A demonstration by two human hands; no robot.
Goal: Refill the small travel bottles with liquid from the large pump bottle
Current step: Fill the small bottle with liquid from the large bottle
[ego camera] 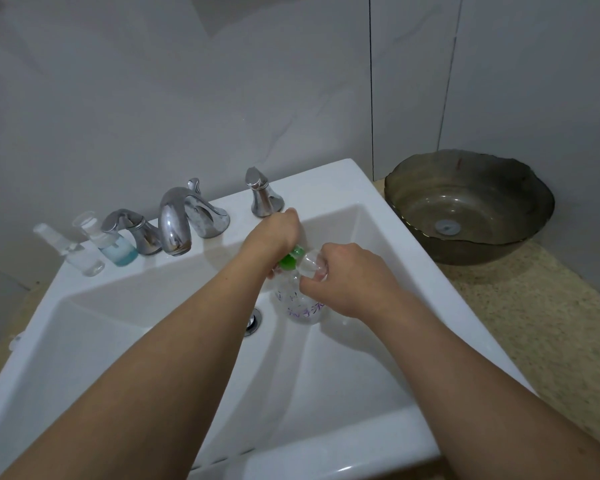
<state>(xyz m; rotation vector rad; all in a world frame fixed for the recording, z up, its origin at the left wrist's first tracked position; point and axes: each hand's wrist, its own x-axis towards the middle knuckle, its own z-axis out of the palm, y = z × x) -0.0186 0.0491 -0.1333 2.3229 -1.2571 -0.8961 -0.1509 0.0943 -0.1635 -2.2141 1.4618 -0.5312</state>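
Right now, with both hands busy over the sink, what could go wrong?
1. The right hand holds the small clear travel bottle against the green pump head, which the left hand presses. If the opening slips off the spout, the liquid may miss.
2. The large pump bottle stands in the white sink basin and could slide or tip under the pressing.
3. Spilled liquid might run toward the drain.

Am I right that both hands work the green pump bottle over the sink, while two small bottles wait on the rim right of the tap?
Not quite. In the head view the small bottles stand left of the tap, not right. Both hands do work the pump bottle over the sink.
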